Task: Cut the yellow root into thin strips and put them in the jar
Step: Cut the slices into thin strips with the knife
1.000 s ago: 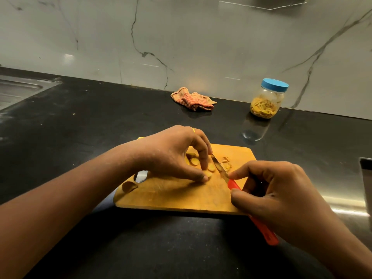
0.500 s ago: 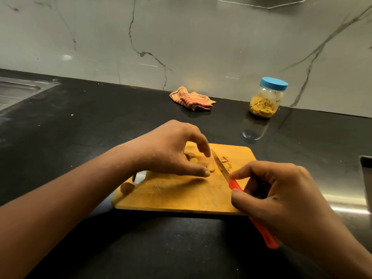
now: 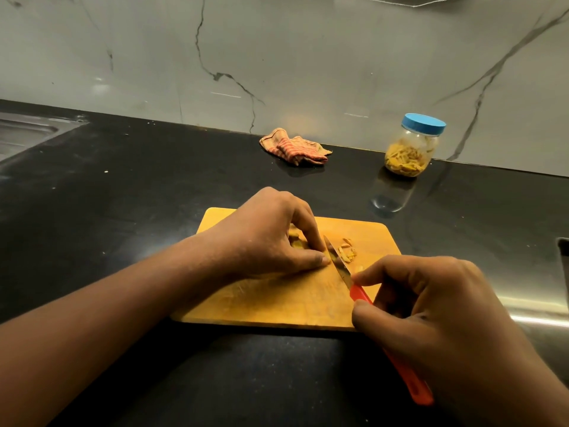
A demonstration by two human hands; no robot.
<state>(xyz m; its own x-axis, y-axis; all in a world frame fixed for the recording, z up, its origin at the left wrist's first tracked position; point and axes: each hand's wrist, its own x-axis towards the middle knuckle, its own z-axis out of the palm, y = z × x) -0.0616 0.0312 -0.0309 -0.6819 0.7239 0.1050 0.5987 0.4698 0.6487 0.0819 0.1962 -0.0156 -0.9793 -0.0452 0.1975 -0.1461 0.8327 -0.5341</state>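
Wooden cutting board (image 3: 277, 303) on black counter (image 3: 123, 211). Left hand (image 3: 264, 238) arched, fingertips pinning yellow root (image 3: 296, 241). Right hand (image 3: 431, 318) closed around red-handled knife (image 3: 360, 295), blade beside root. Cut strips (image 3: 348, 252) right of blade. Lidded jar (image 3: 411, 146) well apart.

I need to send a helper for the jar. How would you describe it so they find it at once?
Look along the marble wall at the back of the black counter. Right of the crumpled striped cloth stands the jar: clear, blue-lidded, holding yellow strips, the only container there.
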